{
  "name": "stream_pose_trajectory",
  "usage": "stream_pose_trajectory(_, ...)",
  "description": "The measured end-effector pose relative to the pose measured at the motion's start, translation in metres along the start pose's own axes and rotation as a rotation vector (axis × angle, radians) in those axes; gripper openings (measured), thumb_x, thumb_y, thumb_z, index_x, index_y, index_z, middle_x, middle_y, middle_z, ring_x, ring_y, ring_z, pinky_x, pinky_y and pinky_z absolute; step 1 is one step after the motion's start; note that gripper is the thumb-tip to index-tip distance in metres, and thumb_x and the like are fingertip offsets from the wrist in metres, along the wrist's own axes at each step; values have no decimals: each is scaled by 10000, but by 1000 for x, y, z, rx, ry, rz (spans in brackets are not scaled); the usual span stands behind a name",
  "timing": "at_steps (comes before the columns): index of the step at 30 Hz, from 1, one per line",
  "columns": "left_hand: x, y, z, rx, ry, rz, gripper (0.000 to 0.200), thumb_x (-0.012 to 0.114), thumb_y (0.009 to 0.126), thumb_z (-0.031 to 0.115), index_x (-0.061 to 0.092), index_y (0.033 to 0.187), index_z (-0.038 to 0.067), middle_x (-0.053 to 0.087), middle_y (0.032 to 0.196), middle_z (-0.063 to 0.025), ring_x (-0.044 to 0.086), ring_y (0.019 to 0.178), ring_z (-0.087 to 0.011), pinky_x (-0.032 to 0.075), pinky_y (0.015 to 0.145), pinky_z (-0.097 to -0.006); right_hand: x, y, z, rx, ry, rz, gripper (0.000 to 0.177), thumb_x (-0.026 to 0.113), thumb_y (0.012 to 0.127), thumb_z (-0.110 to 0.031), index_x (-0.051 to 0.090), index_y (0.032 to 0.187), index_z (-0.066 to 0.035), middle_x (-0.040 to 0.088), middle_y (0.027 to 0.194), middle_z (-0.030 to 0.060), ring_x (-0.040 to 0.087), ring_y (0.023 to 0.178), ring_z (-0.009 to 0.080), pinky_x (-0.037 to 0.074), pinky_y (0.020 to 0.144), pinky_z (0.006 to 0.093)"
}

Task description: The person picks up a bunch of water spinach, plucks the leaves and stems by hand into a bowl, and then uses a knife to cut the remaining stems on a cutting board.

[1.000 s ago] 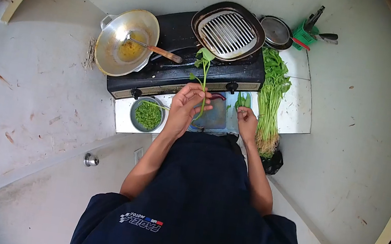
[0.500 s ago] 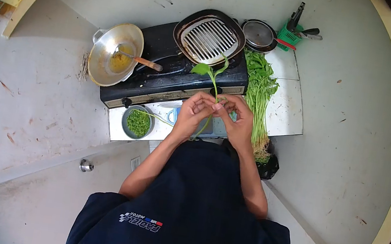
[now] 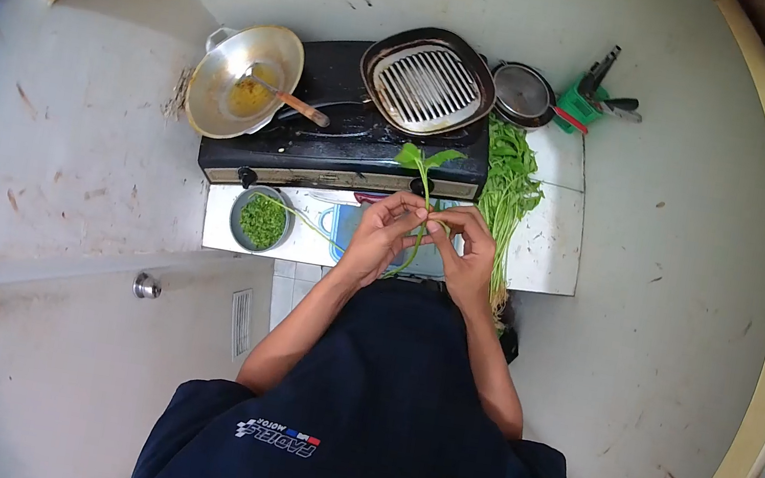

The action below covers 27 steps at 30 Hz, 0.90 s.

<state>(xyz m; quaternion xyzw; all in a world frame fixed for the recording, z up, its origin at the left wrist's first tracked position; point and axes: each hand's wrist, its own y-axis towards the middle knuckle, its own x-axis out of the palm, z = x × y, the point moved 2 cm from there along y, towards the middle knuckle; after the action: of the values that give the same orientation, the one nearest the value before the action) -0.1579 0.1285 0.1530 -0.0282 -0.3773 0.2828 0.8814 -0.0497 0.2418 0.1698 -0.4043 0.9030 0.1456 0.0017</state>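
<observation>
Two hands meet just above the front of the worktop (image 3: 549, 249). The left hand (image 3: 381, 237) and the right hand (image 3: 471, 254) each have a pinching grip on one thin green stalk (image 3: 427, 188), with the fingertips close together at its middle. The stalk stands almost straight up. Its leaves are on top, in front of the stove (image 3: 337, 148), and its thin end hangs down between the wrists. It seems to be held up like that so both hands can reach the same spot.

Left of the hands sits a bowl (image 3: 238, 208) of chopped greens. Just beside the right hand lies a long bunch of greens (image 3: 509, 184). A blue thing (image 3: 344, 230) on the worktop is mostly hidden under the hands. On the stove are a wok (image 3: 216, 95) with a spoon and a grill pan (image 3: 427, 73).
</observation>
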Motion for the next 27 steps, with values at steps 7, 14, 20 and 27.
stream_pose_trajectory(7,-12,-4,8,23,-60,41,130,616,1017,126,623,1124,52,633,1099,-32,623,1015,-118,531,899,-315,18,6,-9,-128,-115,-26,161,750,834,33,735,989,-9,654,925,103,620,771,185,491,664,297)
stream_pose_trajectory(14,-14,-4,5,45,-132,80,111,598,1022,107,620,1117,54,647,1065,-35,628,1005,-121,527,898,-316,25,4,-9,-152,-160,5,163,739,824,57,737,974,-5,647,915,105,624,770,189,498,665,302)
stream_pose_trajectory(20,-8,-7,4,53,-156,93,86,593,1024,104,615,1097,66,648,1057,-33,623,996,-116,526,889,-313,23,1,-16,-144,-175,9,166,733,819,72,734,970,2,644,914,110,645,796,203,510,694,306)
stream_pose_trajectory(27,-14,-12,6,-36,-270,131,87,598,1023,122,614,1095,76,647,1039,-18,610,972,-99,520,855,-299,32,1,-13,-187,-275,-37,183,728,805,89,731,968,7,640,931,128,662,827,248,529,735,326)
